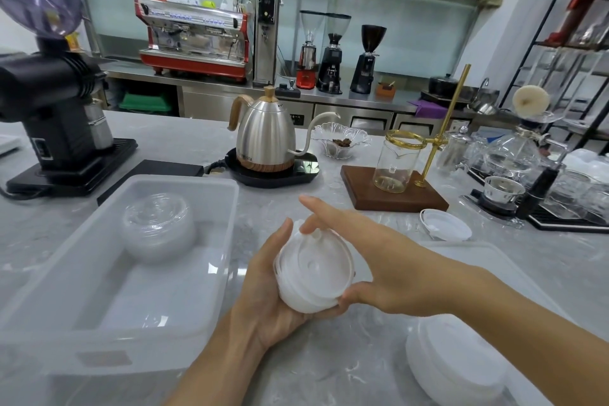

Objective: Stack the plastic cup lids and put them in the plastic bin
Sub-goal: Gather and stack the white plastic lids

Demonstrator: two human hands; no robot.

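A stack of white plastic cup lids (pixel 313 277) sits in my left hand (pixel 263 293), which cups it from below and the left above the counter. My right hand (pixel 365 260) lies over the stack's right side, fingers straight across the top rim and thumb at the lower edge. The translucent plastic bin (pixel 211 241) stands to the left and contains a stack of clear lids (pixel 158 227). One white lid (pixel 446 224) lies alone on the counter to the right. Another pile of white lids (pixel 454 362) sits at the lower right.
A steel gooseneck kettle (pixel 267 138) on its base stands behind the bin. A black grinder (pixel 56 102) is at far left. A wooden stand with a glass carafe (pixel 397 161) and glassware (pixel 514 155) crowd the right. A flat translucent bin cover (pixel 487 260) lies under my right arm.
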